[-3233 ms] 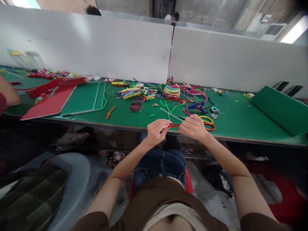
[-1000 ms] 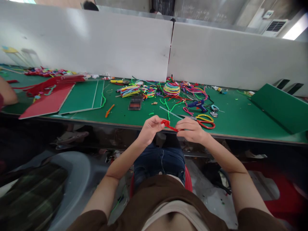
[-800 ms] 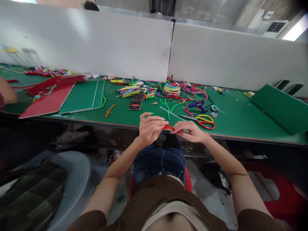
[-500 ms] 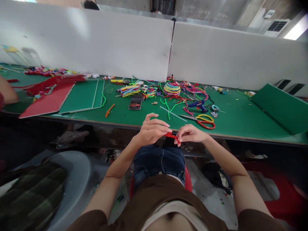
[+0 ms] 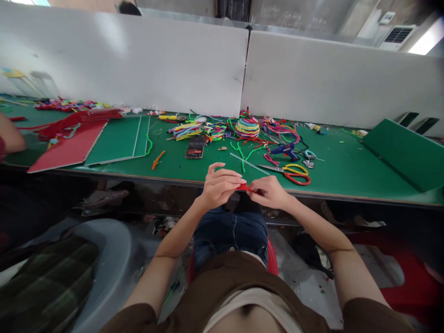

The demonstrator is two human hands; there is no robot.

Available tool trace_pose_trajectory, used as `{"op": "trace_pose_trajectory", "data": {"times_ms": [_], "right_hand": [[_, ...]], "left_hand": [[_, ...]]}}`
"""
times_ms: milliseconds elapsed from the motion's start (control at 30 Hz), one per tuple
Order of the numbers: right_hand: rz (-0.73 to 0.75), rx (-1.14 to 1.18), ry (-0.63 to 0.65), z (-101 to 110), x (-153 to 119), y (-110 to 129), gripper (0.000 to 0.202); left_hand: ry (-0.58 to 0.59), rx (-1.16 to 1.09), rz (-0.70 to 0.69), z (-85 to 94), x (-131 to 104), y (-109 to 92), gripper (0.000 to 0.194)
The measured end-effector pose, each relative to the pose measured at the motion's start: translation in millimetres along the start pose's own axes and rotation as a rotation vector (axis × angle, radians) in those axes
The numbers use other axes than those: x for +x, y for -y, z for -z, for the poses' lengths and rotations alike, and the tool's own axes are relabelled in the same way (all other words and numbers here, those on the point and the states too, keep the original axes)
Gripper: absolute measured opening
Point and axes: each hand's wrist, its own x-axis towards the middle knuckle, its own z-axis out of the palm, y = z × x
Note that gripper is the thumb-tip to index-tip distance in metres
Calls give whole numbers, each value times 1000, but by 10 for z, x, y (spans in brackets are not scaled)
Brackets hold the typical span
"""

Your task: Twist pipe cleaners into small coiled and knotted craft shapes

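A short red fuzzy piece (image 5: 243, 187) is held between both hands at the table's front edge. My left hand (image 5: 220, 186) pinches its left end, with the index finger raised. The fingertips of my right hand (image 5: 269, 191) are closed on its right end. Just beyond lie scissors (image 5: 294, 174) with yellow and red handles, a clear stick (image 5: 248, 163) and green fuzzy stems (image 5: 243, 159). A phone (image 5: 195, 147) rests on the table behind my left hand.
A striped yarn ball (image 5: 247, 128), a blue glue gun (image 5: 284, 151) and bundles of coloured stems (image 5: 188, 130) lie along the white partition (image 5: 156, 64). Green and red boards (image 5: 76, 145) are at left, a green board (image 5: 405, 155) at right. Another person's arm (image 5: 10, 134) shows far left.
My right hand has shifted slightly left and up, closer to my left hand, and less of the red piece shows between them.
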Motion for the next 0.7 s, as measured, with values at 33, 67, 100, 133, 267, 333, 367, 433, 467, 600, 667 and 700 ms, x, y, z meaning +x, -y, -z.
{"op": "trace_pose_trajectory", "data": {"times_ms": [33,67,100,133,267,333,367,433,467,600,667,700], "right_hand": [[-5,-160,-106,-21,1,12,23],[-15,-297,-202,-42,3,18,27],[-24,-407,-289,-62,8,20,30],[-32,-484,-365,-78,14,18,33],[-141,-357,-556,-114,53,12,32],[-222,-18,-543,-125,65,11,27],[-255,174,-522,-134,66,9,25],[-307,511,-490,-163,60,0,22],[-331,641,-488,-182,55,-6,25],[-395,910,-536,-258,40,-13,34],[-387,855,-563,-267,34,-1,28],[-370,783,-566,-260,28,8,25]], "left_hand": [[-25,32,5,-23,-1,-5,13],[-55,64,9,-50,-2,-15,14],[-85,95,17,-80,-4,-29,14],[-119,124,32,-113,-6,-49,14],[-265,189,111,-251,-30,-154,12],[-310,197,104,-296,-45,-184,12],[-321,194,94,-307,-51,-187,12],[-336,179,89,-311,-63,-172,12],[-343,170,97,-306,-68,-159,12],[-353,159,155,-283,-98,-112,12],[-344,165,202,-277,-113,-103,11],[-340,164,234,-276,-118,-100,11]]}}
